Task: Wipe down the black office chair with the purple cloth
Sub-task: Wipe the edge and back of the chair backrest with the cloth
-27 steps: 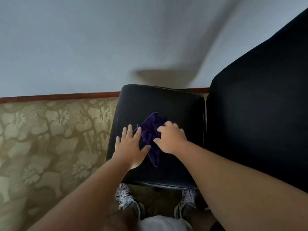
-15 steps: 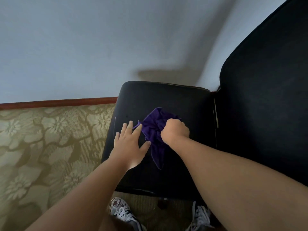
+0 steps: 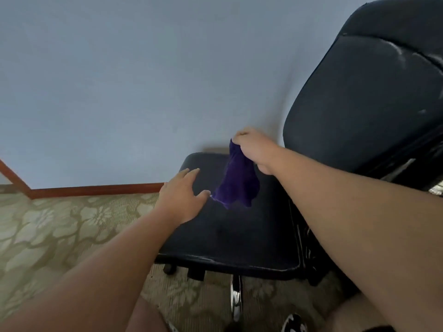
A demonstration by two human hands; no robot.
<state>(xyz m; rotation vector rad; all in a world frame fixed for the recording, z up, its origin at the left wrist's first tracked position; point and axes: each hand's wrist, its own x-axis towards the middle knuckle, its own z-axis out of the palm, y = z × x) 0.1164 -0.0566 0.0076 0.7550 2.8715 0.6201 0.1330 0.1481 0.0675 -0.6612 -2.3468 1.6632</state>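
The black office chair stands in front of me, its seat (image 3: 239, 236) low in the middle and its backrest (image 3: 364, 99) rising at the right. My right hand (image 3: 254, 149) is shut on the top of the purple cloth (image 3: 237, 183), which hangs bunched above the seat's far part. My left hand (image 3: 182, 195) is open, fingers spread, palm resting on the seat's left edge, thumb close to the cloth's lower corner.
A pale blue wall fills the upper view, with a brown baseboard (image 3: 96, 189) along its foot. Patterned beige carpet (image 3: 60, 231) covers the floor at the left. The chair's chrome base leg (image 3: 236, 298) and a caster show under the seat, near my shoe (image 3: 293, 323).
My right hand has closed on the cloth and lifted it off the seat. The view has tilted up and the left hand stays on the seat's left side.
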